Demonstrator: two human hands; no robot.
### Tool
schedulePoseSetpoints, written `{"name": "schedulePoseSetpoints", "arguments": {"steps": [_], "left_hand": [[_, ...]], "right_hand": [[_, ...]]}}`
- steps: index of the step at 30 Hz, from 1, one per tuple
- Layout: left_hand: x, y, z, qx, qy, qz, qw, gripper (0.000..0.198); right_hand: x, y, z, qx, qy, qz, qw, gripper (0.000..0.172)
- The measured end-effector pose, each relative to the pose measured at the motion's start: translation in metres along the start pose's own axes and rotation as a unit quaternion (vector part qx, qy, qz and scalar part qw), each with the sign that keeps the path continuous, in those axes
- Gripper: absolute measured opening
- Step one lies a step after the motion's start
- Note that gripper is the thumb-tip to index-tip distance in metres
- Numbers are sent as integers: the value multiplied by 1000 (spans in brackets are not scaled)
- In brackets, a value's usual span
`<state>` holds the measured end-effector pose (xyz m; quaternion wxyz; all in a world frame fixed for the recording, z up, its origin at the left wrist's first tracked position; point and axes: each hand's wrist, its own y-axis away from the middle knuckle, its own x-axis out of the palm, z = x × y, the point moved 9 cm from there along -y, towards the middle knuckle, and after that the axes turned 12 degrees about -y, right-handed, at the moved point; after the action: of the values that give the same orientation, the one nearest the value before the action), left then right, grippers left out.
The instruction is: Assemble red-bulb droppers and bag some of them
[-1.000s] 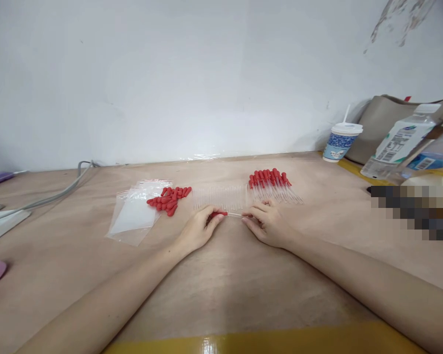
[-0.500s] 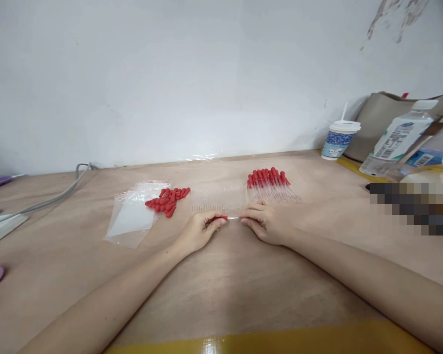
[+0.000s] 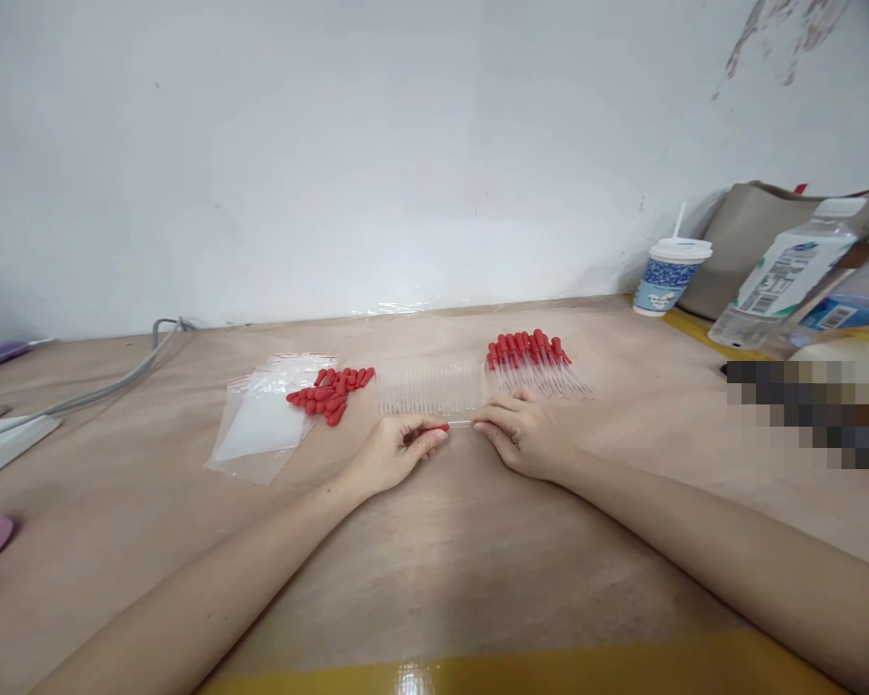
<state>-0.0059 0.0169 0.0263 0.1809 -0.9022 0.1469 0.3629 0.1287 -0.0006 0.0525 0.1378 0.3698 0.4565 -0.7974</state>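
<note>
My left hand (image 3: pixel 404 452) pinches a red rubber bulb (image 3: pixel 445 427), most of it hidden by the fingers. A thin clear glass tube (image 3: pixel 462 424) runs from the bulb's mouth to my right hand (image 3: pixel 518 434), whose fingers are closed on its other end. Whether the tube sits inside the bulb is too small to tell. Just beyond the hands lies a row of bare glass tubes (image 3: pixel 431 389). Loose red bulbs (image 3: pixel 329 394) are heaped to its left. Droppers with red bulbs fitted (image 3: pixel 528 349) lie side by side to its right.
Clear plastic zip bags (image 3: pixel 257 430) lie left of the loose bulbs. A grey cable (image 3: pixel 116 384) crosses the far left. A paper cup with a straw (image 3: pixel 667 280), a plastic bottle (image 3: pixel 786 275) and a grey bag (image 3: pixel 728 241) stand at the back right.
Both hands stay at nearly the same place, still holding the bulb and tube in line. The view has shifted very slightly; nothing else visibly differs.
</note>
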Motion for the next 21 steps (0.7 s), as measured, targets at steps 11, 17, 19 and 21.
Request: {"name": "schedulePoseSetpoints", "arguments": {"steps": [11,17,19,21], "left_hand": [[-5,0,2,-3,55,-23,998,29],[-1,1,-3,15,69,-8,998,24],[1,1,-4,22,65,5,998,22],[3,2,-5,26,60,18,998,21]], "right_hand": [[4,-1,5,16,-93,25,995,17],[6,-4,2,35,-115,53,991,20],[5,-5,2,26,-112,64,991,20],[5,-7,3,14,-102,76,992,20]]}}
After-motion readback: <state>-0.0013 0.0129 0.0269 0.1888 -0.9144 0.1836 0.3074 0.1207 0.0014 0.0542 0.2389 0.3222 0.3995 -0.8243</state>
